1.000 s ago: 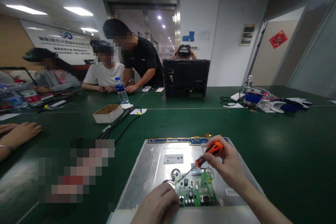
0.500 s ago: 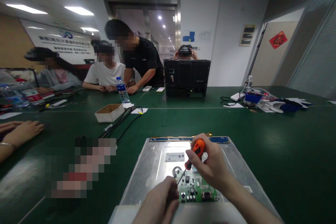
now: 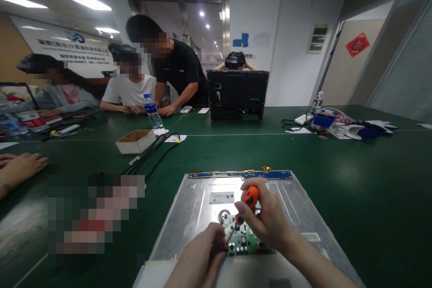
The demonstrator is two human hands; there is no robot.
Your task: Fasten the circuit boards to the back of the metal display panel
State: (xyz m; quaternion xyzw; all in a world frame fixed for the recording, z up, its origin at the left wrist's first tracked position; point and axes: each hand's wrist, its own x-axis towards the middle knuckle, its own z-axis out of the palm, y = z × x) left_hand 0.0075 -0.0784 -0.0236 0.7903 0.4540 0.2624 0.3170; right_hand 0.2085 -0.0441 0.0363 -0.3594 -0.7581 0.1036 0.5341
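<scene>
My right hand (image 3: 265,211) is closed around the orange-and-black handle of a screwdriver (image 3: 250,198). Its thin shaft slants down and left to the left edge of a green circuit board (image 3: 248,240). Beside the shaft's tip, my left hand (image 3: 209,249) has its fingers curled together at that board edge; what they pinch, if anything, is hidden. The board lies on the near part of a flat silver metal panel (image 3: 199,220). Along the panel's far edge runs a narrow blue circuit strip (image 3: 216,175).
An open cardboard box (image 3: 135,142) and black cables (image 3: 151,153) lie to the left. A water bottle (image 3: 153,112) and a black display housing (image 3: 238,96) stand farther back. Gloves (image 3: 347,132) and small items are piled at right. Another person's hand (image 3: 27,168) rests at left.
The view has tilted down slightly and shifted right. Both hands keep their places at the board, the screwdriver still in my right hand.
</scene>
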